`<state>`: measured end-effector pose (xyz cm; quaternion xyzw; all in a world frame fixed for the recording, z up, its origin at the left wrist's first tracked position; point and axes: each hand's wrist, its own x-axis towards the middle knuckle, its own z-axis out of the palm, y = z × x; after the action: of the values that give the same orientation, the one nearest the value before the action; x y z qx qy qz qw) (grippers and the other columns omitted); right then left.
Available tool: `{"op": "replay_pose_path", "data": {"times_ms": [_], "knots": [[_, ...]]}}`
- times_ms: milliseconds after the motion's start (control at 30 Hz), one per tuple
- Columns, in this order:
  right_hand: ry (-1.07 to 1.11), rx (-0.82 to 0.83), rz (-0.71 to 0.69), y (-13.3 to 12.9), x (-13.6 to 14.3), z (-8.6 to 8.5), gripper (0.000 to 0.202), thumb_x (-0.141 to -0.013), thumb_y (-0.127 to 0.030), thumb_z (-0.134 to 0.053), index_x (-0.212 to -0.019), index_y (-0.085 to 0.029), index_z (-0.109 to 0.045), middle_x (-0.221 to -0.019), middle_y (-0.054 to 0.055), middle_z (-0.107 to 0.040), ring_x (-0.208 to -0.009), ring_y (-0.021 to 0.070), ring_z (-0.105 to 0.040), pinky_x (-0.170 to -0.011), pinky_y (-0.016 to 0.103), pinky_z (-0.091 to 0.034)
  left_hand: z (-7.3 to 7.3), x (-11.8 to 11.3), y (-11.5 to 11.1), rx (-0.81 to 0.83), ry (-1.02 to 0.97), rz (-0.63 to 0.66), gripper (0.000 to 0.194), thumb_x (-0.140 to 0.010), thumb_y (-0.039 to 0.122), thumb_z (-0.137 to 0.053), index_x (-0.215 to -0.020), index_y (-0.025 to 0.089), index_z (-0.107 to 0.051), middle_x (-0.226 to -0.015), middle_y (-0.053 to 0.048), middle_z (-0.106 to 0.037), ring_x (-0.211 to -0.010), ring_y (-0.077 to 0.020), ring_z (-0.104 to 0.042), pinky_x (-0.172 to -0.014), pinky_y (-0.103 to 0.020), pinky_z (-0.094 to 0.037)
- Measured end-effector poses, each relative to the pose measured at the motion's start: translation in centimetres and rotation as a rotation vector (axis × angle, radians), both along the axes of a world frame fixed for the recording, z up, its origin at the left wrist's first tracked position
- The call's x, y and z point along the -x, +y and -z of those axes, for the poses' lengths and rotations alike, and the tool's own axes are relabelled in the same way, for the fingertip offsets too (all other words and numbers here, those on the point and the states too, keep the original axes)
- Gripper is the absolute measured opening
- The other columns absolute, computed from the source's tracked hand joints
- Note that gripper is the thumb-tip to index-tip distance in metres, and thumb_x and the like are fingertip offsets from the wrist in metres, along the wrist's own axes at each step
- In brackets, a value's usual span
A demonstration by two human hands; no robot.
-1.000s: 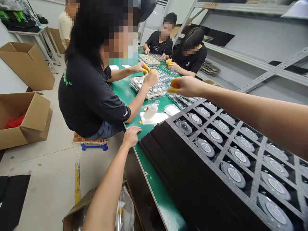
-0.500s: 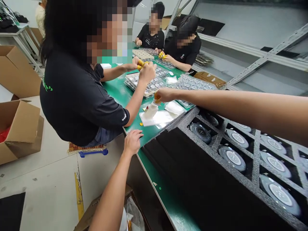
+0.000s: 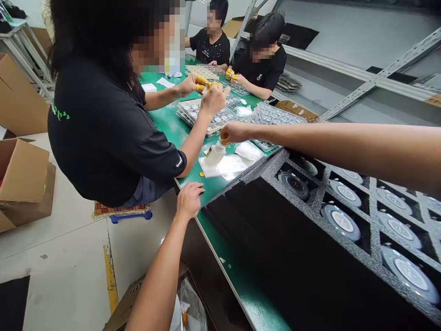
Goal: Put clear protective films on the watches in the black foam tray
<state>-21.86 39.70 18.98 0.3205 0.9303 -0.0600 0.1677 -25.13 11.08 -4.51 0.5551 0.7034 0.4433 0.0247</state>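
Right hand (image 3: 234, 132), fingers curled, at top of white plastic bottle (image 3: 216, 155) on green bench (image 3: 217, 243); can't tell if gripping. Left hand (image 3: 189, 201) loose, resting on edge. Grey foam tray (image 3: 375, 244): visible compartments hold round grey discs (image 3: 342, 223); remaining work unclear.

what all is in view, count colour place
rectangular table: one, green, centre
speckled foam tray: one, grey, right
round pale-centred discs: many, grey, in foam tray
flat sheet: one, white, on table
small plastic bottle: one, white, by sheet
plastic trays: several, clear, on table
co-workers: three, black shirts, around table
cardboard boxes: several, brown, floor
metal shelving: one, grey, background
left hand: one, bare, table edge
right hand: one, yellow-tipped, bottle top
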Motion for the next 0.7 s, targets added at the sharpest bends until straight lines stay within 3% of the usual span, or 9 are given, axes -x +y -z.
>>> {"op": "replay_pose_path", "data": {"times_ms": [233, 333, 433, 567, 700], "knots": [[-0.047, -0.109, -0.140, 0.2, -0.4, 0.4, 0.025, -0.112, -0.033, -0.070, -0.103, -0.010, -0.075, -0.101, 0.000, -0.075, -0.086, 0.0127, -0.073, -0.085, 0.030, -0.061, 0.6, 0.0, 0.3, -0.046, -0.016, -0.009, 0.046, -0.086, -0.007, -0.058, -0.100, 0.027, -0.086, -0.125, -0.002, -0.087, -0.123, -0.0267, -0.077, -0.105, -0.046, -0.063], [-0.020, -0.118, -0.169, 0.6, -0.3, 0.6, 0.035, -0.115, -0.032, -0.063, -0.091, -0.008, -0.073, -0.080, -0.007, -0.067, -0.064, 0.0027, -0.061, -0.071, 0.019, -0.052, 0.7, 0.0, 0.3, -0.050, -0.019, -0.004, 0.046, -0.086, -0.007, -0.058, -0.099, 0.027, -0.086, -0.124, -0.002, -0.087, -0.122, -0.0263, -0.077, -0.104, -0.045, -0.063], [-0.001, -0.115, -0.185, 0.9, -0.1, 0.7, 0.040, -0.115, -0.031, -0.061, -0.088, -0.006, -0.074, -0.069, -0.011, -0.059, -0.053, -0.0015, -0.048, -0.063, 0.017, -0.042, 0.5, 0.0, 0.3, -0.044, -0.012, 0.001, 0.045, -0.087, -0.006, -0.059, -0.099, 0.028, -0.086, -0.123, -0.001, -0.087, -0.121, -0.0259, -0.077, -0.103, -0.044, -0.063], [-0.049, -0.120, -0.188, 1.1, 0.2, 1.0, 0.037, -0.114, -0.037, -0.065, -0.091, -0.009, -0.073, -0.078, -0.007, -0.067, -0.058, 0.0014, -0.057, -0.065, 0.018, -0.050, 0.3, 0.0, 0.2, -0.048, -0.006, -0.001, 0.044, -0.088, -0.006, -0.060, -0.099, 0.027, -0.086, -0.123, -0.001, -0.087, -0.121, -0.0257, -0.077, -0.103, -0.044, -0.063], [-0.146, -0.131, -0.184, 1.0, 0.6, 1.1, 0.034, -0.116, -0.040, -0.063, -0.109, -0.009, -0.075, -0.105, 0.001, -0.075, -0.084, 0.0109, -0.073, -0.080, 0.026, -0.061, 0.4, 0.0, 0.2, -0.053, -0.017, 0.006, 0.044, -0.088, -0.006, -0.059, -0.099, 0.027, -0.086, -0.122, -0.001, -0.088, -0.121, -0.0256, -0.077, -0.105, -0.044, -0.063]]}}
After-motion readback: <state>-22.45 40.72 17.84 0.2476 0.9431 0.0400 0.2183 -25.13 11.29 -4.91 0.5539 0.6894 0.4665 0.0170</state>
